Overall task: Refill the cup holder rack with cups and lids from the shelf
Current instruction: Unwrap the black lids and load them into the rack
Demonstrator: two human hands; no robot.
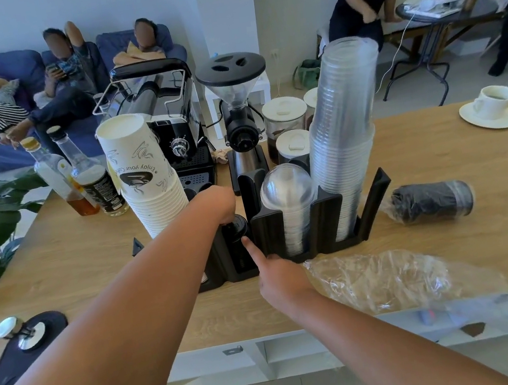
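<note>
Four slots make up the black rack [332, 213] on the table [91, 268]. At its left end stands a tall stack of paper cups [147, 176], mouths down and leaning a little left; the print on them reads "Enjoy your Co…" upside down, the rest turned out of sight. Next along, a short stack of black lids [237, 228] sits upright in its slot. The left hand [220, 206] is curled over the top of those lids — its grip grasps the stack from above. The right hand [275, 275] has its forefinger stretched out, tip touching the lids' side, grasping nothing. Domed clear lids [286, 194] and a tall clear cup stack [346, 131] fill the other slots. A wrapped sleeve of black lids [433, 200] lies sideways just right of the rack.
</note>
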